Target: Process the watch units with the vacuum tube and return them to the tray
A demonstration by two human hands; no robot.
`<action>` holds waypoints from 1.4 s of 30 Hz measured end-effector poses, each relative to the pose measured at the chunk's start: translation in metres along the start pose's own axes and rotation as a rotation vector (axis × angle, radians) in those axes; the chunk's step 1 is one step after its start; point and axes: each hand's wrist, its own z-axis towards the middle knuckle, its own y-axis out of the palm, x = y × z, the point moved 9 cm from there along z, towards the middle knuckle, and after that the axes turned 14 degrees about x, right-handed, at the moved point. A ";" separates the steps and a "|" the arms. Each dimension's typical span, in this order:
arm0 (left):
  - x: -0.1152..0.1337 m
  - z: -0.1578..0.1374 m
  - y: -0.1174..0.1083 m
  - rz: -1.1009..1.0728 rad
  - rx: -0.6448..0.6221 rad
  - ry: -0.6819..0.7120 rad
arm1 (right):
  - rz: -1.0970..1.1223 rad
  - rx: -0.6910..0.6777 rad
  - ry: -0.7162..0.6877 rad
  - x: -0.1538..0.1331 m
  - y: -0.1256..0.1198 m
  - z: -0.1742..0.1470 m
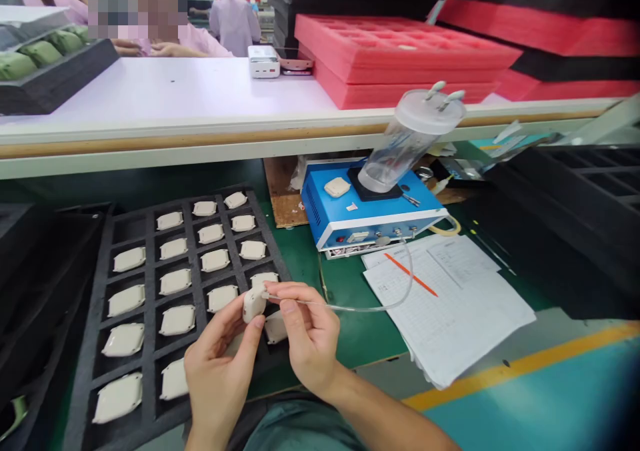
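Note:
My left hand point(223, 358) grips a small cream plastic casing point(254, 303) by its edges, tilted up on its side. Pinched between the thumb and fingers of my right hand point(313, 334) is the end of a clear tube point(360, 309), held against the casing's edge; whether it enters a hole there I cannot tell. The tube loops back to the front of a blue box machine point(320, 204). Beneath my hands lies a black foam tray point(150, 344), with several similar cream casings sitting in its compartments.
On the blue machine stand a clear cylinder point(395, 151) and another cream casing point(337, 187). Papers point(450, 318) with an orange strip lie to the right. Red foam trays point(390, 51) and a white power bank point(263, 62) rest on the shelf. Co-workers sit beyond it.

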 end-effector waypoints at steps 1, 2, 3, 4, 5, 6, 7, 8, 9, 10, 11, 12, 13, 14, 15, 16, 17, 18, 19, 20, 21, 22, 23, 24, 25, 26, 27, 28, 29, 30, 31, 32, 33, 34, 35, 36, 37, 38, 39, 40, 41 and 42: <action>-0.001 0.000 0.000 0.000 0.004 -0.003 | 0.003 0.000 -0.006 -0.001 0.001 0.001; -0.002 0.001 0.000 0.000 0.007 -0.006 | 0.009 0.001 -0.011 -0.001 0.001 0.002; -0.003 0.001 0.000 0.000 0.008 -0.010 | 0.016 0.001 -0.014 -0.002 0.002 0.002; -0.004 0.001 -0.001 0.001 0.009 -0.013 | 0.021 0.003 -0.016 -0.002 0.002 0.003; -0.005 0.001 -0.001 0.002 0.013 -0.015 | 0.025 0.005 -0.019 -0.003 0.002 0.003; -0.005 0.002 -0.001 0.003 0.019 -0.015 | 0.025 0.008 -0.021 -0.003 0.002 0.003; -0.004 0.002 -0.002 0.004 0.024 -0.014 | 0.022 0.010 -0.024 -0.003 0.002 0.003; -0.004 0.002 -0.001 0.003 0.027 -0.014 | 0.018 0.010 -0.025 -0.003 0.002 0.003; -0.003 0.002 -0.001 0.001 0.029 -0.012 | 0.016 0.010 -0.024 -0.003 0.002 0.003; -0.002 0.002 -0.001 -0.002 0.031 -0.010 | 0.016 0.010 -0.022 -0.003 0.003 0.003; -0.001 0.002 -0.001 -0.006 0.031 -0.010 | 0.018 0.009 -0.020 -0.003 0.003 0.003; 0.000 0.002 0.000 -0.010 0.033 -0.010 | 0.021 0.008 -0.017 -0.003 0.003 0.003; 0.001 0.002 0.000 -0.011 0.033 -0.011 | 0.024 0.006 -0.016 -0.003 0.003 0.003; 0.001 0.002 0.000 -0.010 0.033 -0.014 | 0.026 0.006 -0.014 -0.003 0.003 0.003; 0.000 0.002 0.000 -0.006 0.032 -0.018 | 0.027 0.005 -0.013 -0.003 0.003 0.003; 0.000 0.003 0.000 -0.001 0.030 -0.022 | 0.027 0.004 -0.011 -0.003 0.003 0.003; -0.001 0.003 0.000 0.003 0.028 -0.026 | 0.026 0.004 -0.010 -0.003 0.003 0.003; -0.001 0.003 0.001 0.005 0.028 -0.028 | 0.025 0.004 -0.009 -0.003 0.003 0.003; -0.001 0.003 0.001 0.004 0.028 -0.030 | 0.024 0.004 -0.009 -0.003 0.003 0.003; -0.001 0.003 0.001 0.000 0.029 -0.031 | 0.022 0.005 -0.009 -0.003 0.003 0.003; -0.001 0.003 0.001 -0.004 0.029 -0.032 | 0.022 0.005 -0.008 -0.003 0.003 0.003; 0.000 0.003 0.001 -0.009 0.030 -0.032 | 0.021 0.005 -0.008 -0.003 0.003 0.003; 0.000 0.003 0.000 -0.012 0.032 -0.032 | 0.022 0.006 -0.009 -0.003 0.003 0.003; 0.000 0.003 0.000 -0.015 0.033 -0.033 | 0.023 0.006 -0.009 -0.003 0.003 0.003; 0.000 0.002 -0.001 -0.016 0.033 -0.035 | 0.023 0.007 -0.010 -0.003 0.002 0.003; 0.000 0.002 -0.001 -0.017 0.033 -0.038 | 0.022 0.008 -0.012 -0.003 0.002 0.003; 0.000 0.002 -0.001 -0.018 0.031 -0.042 | 0.021 0.008 -0.012 -0.002 0.002 0.003; -0.001 0.002 -0.002 -0.018 0.030 -0.045 | 0.019 0.009 -0.013 -0.002 0.002 0.003; -0.001 0.002 -0.002 -0.019 0.030 -0.047 | 0.016 0.010 -0.012 -0.002 0.002 0.003; -0.001 0.002 -0.002 -0.018 0.029 -0.048 | 0.015 0.010 -0.013 -0.002 0.002 0.003; -0.002 0.002 -0.002 -0.015 0.029 -0.049 | 0.014 0.010 -0.013 -0.002 0.002 0.003; -0.002 0.002 -0.002 -0.011 0.028 -0.051 | 0.014 0.011 -0.013 -0.002 0.002 0.004; -0.003 0.002 -0.001 -0.007 0.029 -0.055 | 0.013 0.013 -0.013 -0.002 0.002 0.004; -0.003 0.002 -0.001 -0.002 0.032 -0.060 | 0.012 0.013 -0.013 -0.002 0.002 0.004; -0.004 0.002 -0.001 0.002 0.034 -0.067 | 0.010 0.013 -0.012 -0.003 0.002 0.004; -0.005 0.002 -0.001 0.006 0.037 -0.074 | 0.008 0.014 -0.013 -0.003 0.003 0.004; -0.005 0.002 -0.001 0.010 0.039 -0.079 | 0.004 0.014 -0.013 -0.003 0.003 0.004; -0.006 0.002 -0.001 0.013 0.039 -0.085 | 0.000 0.013 -0.013 -0.003 0.003 0.004; -0.006 0.002 -0.001 0.015 0.039 -0.089 | -0.006 0.013 -0.013 -0.003 0.003 0.004; -0.007 0.002 -0.001 0.013 0.035 -0.091 | -0.009 0.014 -0.013 -0.003 0.003 0.004; -0.007 0.002 0.000 0.010 0.030 -0.090 | -0.012 0.016 -0.013 -0.003 0.003 0.004; -0.007 0.002 0.000 0.007 0.027 -0.089 | -0.014 0.016 -0.012 -0.003 0.003 0.004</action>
